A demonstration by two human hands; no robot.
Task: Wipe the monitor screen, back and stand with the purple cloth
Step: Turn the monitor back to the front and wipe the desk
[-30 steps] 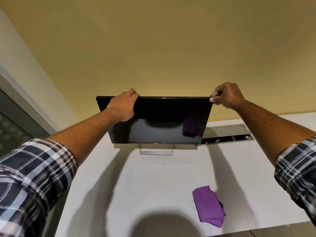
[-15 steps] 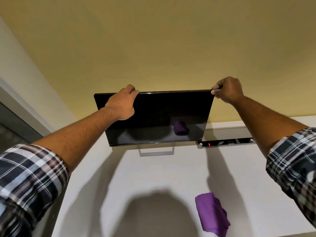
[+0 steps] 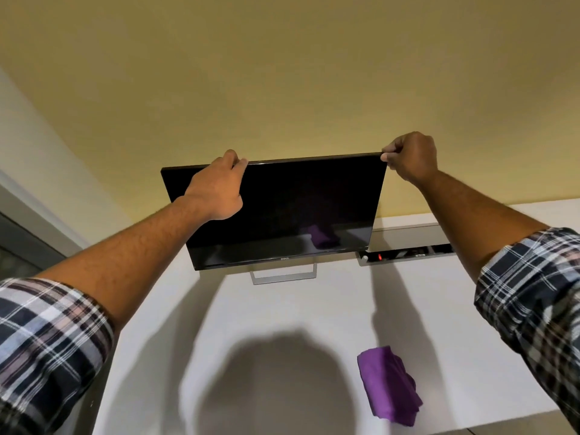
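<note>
A black monitor [image 3: 301, 211] with its dark screen facing me stands on a silver stand [image 3: 284, 276] at the back of the white desk [image 3: 282, 312]. My left hand [image 3: 216, 189] grips its top edge left of the middle, fingers curled over the back. My right hand [image 3: 411, 158] pinches the top right corner. The purple cloth [image 3: 389, 384] lies crumpled on the desk near the front right, apart from both hands. Its reflection shows in the screen. The monitor's back is hidden.
A cable tray [image 3: 408, 254] with a raised lid and a small red light is set into the desk right of the monitor. A yellow wall [image 3: 282, 73] rises behind. A grey window frame [image 3: 28, 233] is at the left.
Both hands keep their hold on the monitor's top edge. The screen has tilted, so the cloth's reflection sits lower. The view has shifted a little; the cloth has stayed on the desk.
</note>
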